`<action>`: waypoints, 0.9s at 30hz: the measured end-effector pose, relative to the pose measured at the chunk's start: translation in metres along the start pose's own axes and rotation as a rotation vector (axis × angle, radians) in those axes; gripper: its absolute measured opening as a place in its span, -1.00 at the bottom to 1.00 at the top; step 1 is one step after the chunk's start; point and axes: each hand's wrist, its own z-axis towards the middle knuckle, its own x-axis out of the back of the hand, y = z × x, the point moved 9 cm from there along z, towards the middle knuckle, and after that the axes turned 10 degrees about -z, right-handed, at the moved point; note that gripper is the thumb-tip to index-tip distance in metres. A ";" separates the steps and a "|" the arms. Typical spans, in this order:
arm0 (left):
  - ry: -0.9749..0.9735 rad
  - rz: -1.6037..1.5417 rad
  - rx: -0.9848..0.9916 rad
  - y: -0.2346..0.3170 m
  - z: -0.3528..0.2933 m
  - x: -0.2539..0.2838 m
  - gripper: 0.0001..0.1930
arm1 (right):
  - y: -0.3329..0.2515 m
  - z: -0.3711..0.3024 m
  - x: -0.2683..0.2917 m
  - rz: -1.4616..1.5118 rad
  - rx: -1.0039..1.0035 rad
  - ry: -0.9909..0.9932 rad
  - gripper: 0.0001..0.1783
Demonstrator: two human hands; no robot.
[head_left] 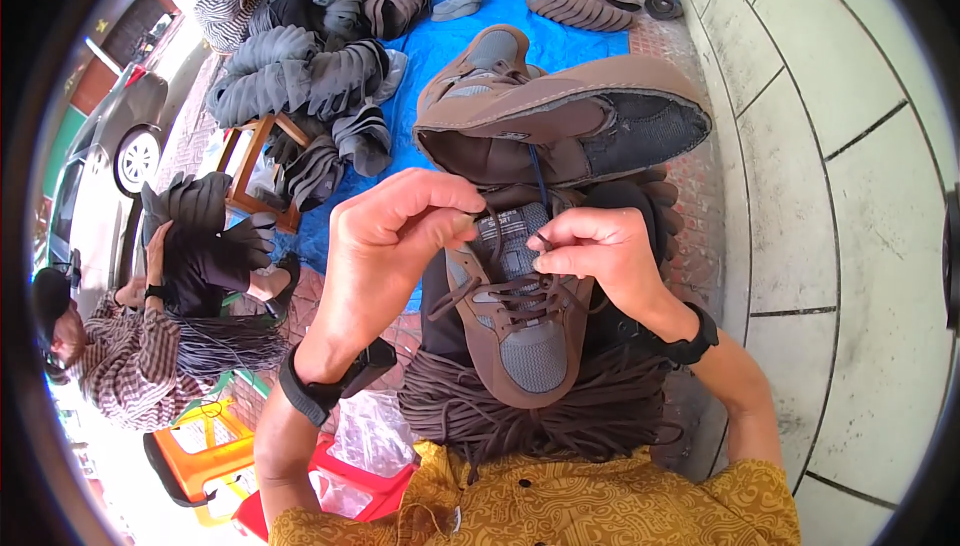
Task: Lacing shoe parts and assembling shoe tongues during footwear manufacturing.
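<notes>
A brown and grey shoe upper [535, 356] lies on my lap with its toe toward me and dark laces [525, 296] crossing its front. My left hand [395, 226] is closed in a pinch on a shoelace at the left edge of the tongue [515, 231]. On the other side, my right hand [610, 251] pinches a dark lace between thumb and fingertips, just over the right eyelets. A thick bundle of brown laces [450, 396] rests across my lap under the toe. Beyond my hands, soleless brown shoe uppers [600, 81] show their open undersides.
A tiled wall [800, 196] rises close on my right. Stacked uppers [300, 66] cover a blue tarp [400, 146], near a wooden stool [255, 171]. Two people [140, 346] [225, 6] sit at left. Red [370, 481] and orange stools [215, 441] stand at lower left.
</notes>
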 end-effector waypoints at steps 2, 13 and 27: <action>0.003 0.199 -0.053 0.001 -0.002 0.003 -0.83 | 0.006 0.001 0.000 -0.007 -0.019 -0.004 -0.83; -0.001 0.516 -0.243 0.026 -0.001 0.012 -0.89 | -0.012 0.003 0.010 -0.274 0.306 0.096 -0.85; -0.300 0.835 -0.266 -0.032 -0.005 -0.050 -0.88 | -0.033 -0.016 -0.020 -0.940 0.866 0.190 -0.87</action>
